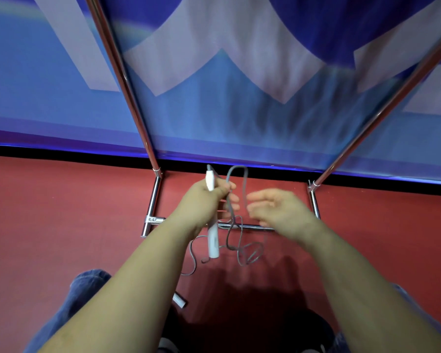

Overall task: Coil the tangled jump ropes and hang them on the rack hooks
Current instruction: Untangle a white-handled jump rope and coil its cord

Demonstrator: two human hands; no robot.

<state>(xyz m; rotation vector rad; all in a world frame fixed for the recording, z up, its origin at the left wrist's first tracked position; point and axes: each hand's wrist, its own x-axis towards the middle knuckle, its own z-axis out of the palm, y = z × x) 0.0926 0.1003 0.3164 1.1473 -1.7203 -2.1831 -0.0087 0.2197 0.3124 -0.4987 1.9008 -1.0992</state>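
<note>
My left hand (209, 197) was curled round a white handle (210, 182) and pinched a few grey rope (245, 184) turns against it, one loop standing up above the fist, just in front of the rack base bar (252, 227). A second white handle (213, 240) hung below that fist, on my side of the bar. My right hand (275, 207) was blurred, fingers (255, 196) loosely spread, holding nothing that I could make out, just beside the standing loop. The rest of the rope lay slack and kinked on the red floor (61, 212), on my side of the bar, with another white handle end (180, 300) further back by my knee; I couldn't tell if that was a second rope. No hooks were in view, only the rack's two chrome uprights (127, 80) rising from the base. My read: mid-coil, a good part of the slack left to take up. To do it well, I judged the right hand should run down the slack, shake out kinks before each turn, and lay equal-size loops into the left grip, both handles kept together. Risk: the floor tangle snagging on the bar and pulling loops out.
</note>
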